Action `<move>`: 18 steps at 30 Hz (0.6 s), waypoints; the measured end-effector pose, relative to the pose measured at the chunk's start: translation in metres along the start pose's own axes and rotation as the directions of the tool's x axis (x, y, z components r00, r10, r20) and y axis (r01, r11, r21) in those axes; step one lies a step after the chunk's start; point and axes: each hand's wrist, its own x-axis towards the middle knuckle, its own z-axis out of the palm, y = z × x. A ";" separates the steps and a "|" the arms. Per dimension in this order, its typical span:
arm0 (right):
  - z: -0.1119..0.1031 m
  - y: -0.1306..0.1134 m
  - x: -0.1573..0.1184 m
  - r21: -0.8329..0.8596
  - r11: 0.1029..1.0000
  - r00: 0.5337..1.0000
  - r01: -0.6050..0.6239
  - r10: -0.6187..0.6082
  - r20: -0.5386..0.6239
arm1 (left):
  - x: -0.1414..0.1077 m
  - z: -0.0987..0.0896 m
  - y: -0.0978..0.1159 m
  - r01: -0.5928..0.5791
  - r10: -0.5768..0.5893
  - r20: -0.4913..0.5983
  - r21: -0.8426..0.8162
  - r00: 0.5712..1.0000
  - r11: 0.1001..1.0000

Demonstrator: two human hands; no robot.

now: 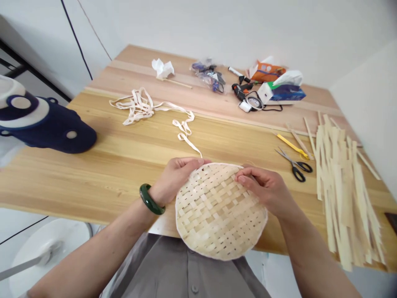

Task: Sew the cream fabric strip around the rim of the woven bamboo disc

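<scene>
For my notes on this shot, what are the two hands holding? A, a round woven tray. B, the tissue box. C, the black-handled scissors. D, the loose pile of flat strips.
A: the left hand and the right hand both grip the rim of a round woven bamboo tray, their fingers curled over its far edge.

A grey button-front shirt (192, 269) with matching round buttons is worn. One glossy dark green bangle (151, 199) is fitted on the left wrist (159, 193); both forearms (307, 248) are uncovered.
</scene>
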 end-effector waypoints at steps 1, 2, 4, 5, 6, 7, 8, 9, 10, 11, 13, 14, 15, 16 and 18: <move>0.000 0.000 0.000 0.015 1.000 1.000 -0.002 0.002 -0.011 | 0.000 -0.002 0.002 0.009 -0.009 0.004 -0.003 1.000 1.000; 0.000 0.000 0.000 0.026 1.000 1.000 -0.006 0.006 -0.017 | 0.001 -0.005 0.005 0.021 -0.021 0.012 -0.003 1.000 1.000; 0.000 -0.001 0.002 0.033 0.999 1.000 -0.017 0.017 -0.023 | 0.002 -0.009 0.009 0.039 -0.040 0.040 0.013 0.998 0.999; -0.001 -0.001 0.002 0.028 0.999 0.999 -0.025 0.026 -0.024 | 0.003 -0.010 0.011 0.039 -0.041 0.051 0.036 0.998 0.999; -0.001 -0.002 0.003 0.018 0.999 0.999 -0.034 0.035 -0.026 | 0.004 -0.012 0.014 0.028 -0.032 0.057 0.068 0.998 0.997; -0.002 -0.002 0.004 0.005 0.999 0.999 -0.042 0.042 -0.031 | 0.005 -0.014 0.016 0.006 -0.012 0.054 0.113 0.998 0.994; -0.003 -0.002 0.004 -0.008 0.999 0.998 -0.046 0.046 -0.040 | 0.006 -0.015 0.018 -0.025 0.017 0.046 0.169 0.999 0.985; -0.004 -0.002 0.005 -0.017 0.999 0.998 -0.050 0.049 -0.049 | 0.007 -0.018 0.021 -0.056 0.049 0.037 0.235 0.998 0.970; -0.006 -0.001 0.005 -0.021 0.998 0.997 -0.053 0.052 -0.060 | 0.008 -0.020 0.023 -0.088 0.080 0.037 0.304 0.996 0.949; -0.007 0.001 0.005 -0.017 0.998 0.996 -0.053 0.052 -0.072 | 0.010 -0.024 0.025 -0.117 0.107 0.049 0.368 0.993 0.922; -0.009 0.003 0.004 0.013 0.998 0.995 -0.053 0.054 -0.089 | 0.012 -0.032 0.029 -0.163 0.129 0.104 0.468 0.986 0.869; -0.011 0.003 0.004 0.035 0.998 0.993 -0.057 0.061 -0.098 | 0.013 -0.036 0.031 -0.180 0.128 0.136 0.500 0.982 0.847; -0.012 0.004 0.004 0.059 0.996 0.992 -0.068 0.074 -0.107 | 0.015 -0.040 0.034 -0.197 0.130 0.161 0.529 0.978 0.825; -0.012 0.004 0.004 0.084 0.993 0.989 -0.082 0.091 -0.114 | 0.016 -0.043 0.037 -0.218 0.139 0.181 0.558 0.974 0.801; -0.013 0.003 0.005 0.135 0.985 0.984 -0.107 0.124 -0.125 | 0.017 -0.048 0.044 -0.271 0.192 0.193 0.616 0.962 0.740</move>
